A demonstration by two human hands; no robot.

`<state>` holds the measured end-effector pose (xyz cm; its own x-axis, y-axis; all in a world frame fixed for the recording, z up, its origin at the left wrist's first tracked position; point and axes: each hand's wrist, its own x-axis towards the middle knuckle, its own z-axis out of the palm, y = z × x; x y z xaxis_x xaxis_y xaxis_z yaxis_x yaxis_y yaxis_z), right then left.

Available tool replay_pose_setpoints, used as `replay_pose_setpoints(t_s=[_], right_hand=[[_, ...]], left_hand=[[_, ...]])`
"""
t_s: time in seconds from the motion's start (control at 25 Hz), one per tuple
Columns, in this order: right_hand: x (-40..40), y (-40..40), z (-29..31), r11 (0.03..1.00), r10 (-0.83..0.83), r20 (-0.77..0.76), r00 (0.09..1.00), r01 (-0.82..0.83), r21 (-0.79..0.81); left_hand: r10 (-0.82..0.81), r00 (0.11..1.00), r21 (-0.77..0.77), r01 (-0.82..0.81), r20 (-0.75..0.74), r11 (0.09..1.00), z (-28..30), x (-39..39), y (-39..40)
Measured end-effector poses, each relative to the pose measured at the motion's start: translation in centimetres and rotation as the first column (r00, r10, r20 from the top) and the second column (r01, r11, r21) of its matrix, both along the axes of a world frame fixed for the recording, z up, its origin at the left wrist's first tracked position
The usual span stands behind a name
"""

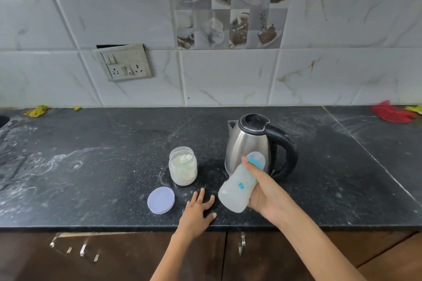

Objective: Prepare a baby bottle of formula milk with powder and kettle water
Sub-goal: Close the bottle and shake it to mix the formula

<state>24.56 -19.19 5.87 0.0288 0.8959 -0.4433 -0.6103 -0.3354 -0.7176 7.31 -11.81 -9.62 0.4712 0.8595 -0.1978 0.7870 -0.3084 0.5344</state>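
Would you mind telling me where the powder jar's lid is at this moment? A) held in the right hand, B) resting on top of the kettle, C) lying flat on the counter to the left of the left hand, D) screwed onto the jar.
C: the pale round lid lies flat on the dark counter, in front of the open powder jar and just left of the left hand, which rests flat on the counter.

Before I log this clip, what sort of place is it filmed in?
Most likely a home kitchen. A dark stone countertop runs along a tiled wall with coffee-cup picture tiles, a steel electric kettle stands on it, and wooden cabinet doors sit below.
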Motion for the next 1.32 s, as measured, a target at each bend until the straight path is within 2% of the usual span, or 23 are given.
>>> replay_pose_setpoints(t_s=[0.08, 0.16, 0.2, 0.28, 0.32, 0.36, 0.48, 0.52, 0.64, 0.76, 0.8, 0.88, 0.92, 0.96, 1.04, 1.08, 1.2, 1.32], right_hand=[[0.1, -0.3, 0.0, 0.995, 0.097, -0.014, 0.995, -0.097, 0.006], [0.2, -0.6, 0.2, 0.984, 0.172, 0.100, 0.980, -0.176, 0.035], [0.5, -0.3, 0.2, 0.982, 0.158, 0.195, 0.968, -0.175, 0.076], [1.0, 0.4, 0.3, 0.974, -0.003, 0.329, 0.944, -0.071, 0.214], [0.9, 0.5, 0.3, 0.963, -0.085, 0.328, 0.941, -0.006, 0.268], [0.5, 0.4, 0.1, 0.956, -0.100, 0.321, 0.942, 0.001, 0.294], [-0.9, -0.2, -0.5, 0.941, 0.110, 0.377, 0.920, -0.219, 0.259], [-0.9, -0.2, -0.7, 0.938, 0.110, 0.373, 0.921, -0.221, 0.268], [-0.3, 0.2, -0.6, 0.951, -0.057, 0.259, 0.964, -0.027, 0.309], [-0.9, -0.5, -0.9, 0.941, 0.094, 0.329, 0.940, -0.192, 0.280], [-0.9, -0.4, -0.9, 0.939, 0.081, 0.324, 0.943, -0.181, 0.291], [-0.4, 0.1, -0.6, 0.943, -0.085, 0.238, 0.968, 0.001, 0.334], [-0.2, 0.2, -0.5, 0.942, -0.119, 0.224, 0.967, 0.039, 0.332], [-0.4, 0.1, -0.5, 0.948, -0.078, 0.269, 0.960, -0.012, 0.317], [-0.9, -0.3, -0.8, 0.936, 0.093, 0.384, 0.919, -0.213, 0.282], [-0.9, -0.3, -0.8, 0.932, 0.097, 0.384, 0.918, -0.220, 0.290], [-0.1, 0.3, -0.3, 0.937, -0.089, 0.278, 0.957, -0.015, 0.350], [-1.1, -0.4, -0.4, 0.932, 0.090, 0.376, 0.922, -0.211, 0.295]], left_hand=[[0.005, 1.000, -0.008, -0.005, 0.009, 1.000, 0.0, 0.0, 0.1], [0.003, 1.000, -0.006, -0.002, 0.005, 1.000, 0.0, 0.0, 0.1], [0.009, 1.000, -0.006, -0.009, 0.004, 1.000, 0.0, 0.0, 0.1], [0.019, 1.000, -0.018, -0.018, 0.019, 1.000, 0.2, -0.1, 0.0], [0.025, 1.000, -0.017, -0.024, 0.019, 1.000, 0.4, -0.1, 0.0], [0.036, 0.999, -0.012, -0.035, 0.037, 0.999, 0.4, 0.0, -0.1], [0.171, 0.979, -0.056, -0.165, 0.109, 0.985, 0.4, -0.1, -0.4], [0.157, 0.983, -0.042, -0.154, 0.100, 0.987, 0.5, -0.2, -0.3], [0.060, 0.996, -0.021, -0.058, 0.067, 0.998, 0.0, -0.2, 0.0], [0.112, 0.993, -0.014, -0.112, 0.046, 0.994, 0.1, -0.1, -0.4], [0.114, 0.992, -0.002, -0.114, 0.058, 0.994, 0.0, -0.2, -0.2], [0.062, 0.997, 0.008, -0.062, 0.043, 0.998, -0.1, -0.3, 0.1], [0.060, 0.995, 0.007, -0.061, 0.077, 0.998, -0.1, -0.1, 0.0], [0.042, 0.998, 0.020, -0.043, 0.057, 0.999, -0.2, 0.0, 0.0], [0.084, 0.996, 0.017, -0.085, 0.032, 0.996, -0.2, -0.1, -0.3], [0.093, 0.994, 0.029, -0.095, 0.056, 0.995, 0.0, -0.1, -0.3], [0.055, 0.995, 0.025, -0.058, 0.085, 0.998, -0.2, -0.2, -0.1], [0.077, 0.995, 0.018, -0.078, 0.062, 0.997, -0.3, -0.3, -0.3]])
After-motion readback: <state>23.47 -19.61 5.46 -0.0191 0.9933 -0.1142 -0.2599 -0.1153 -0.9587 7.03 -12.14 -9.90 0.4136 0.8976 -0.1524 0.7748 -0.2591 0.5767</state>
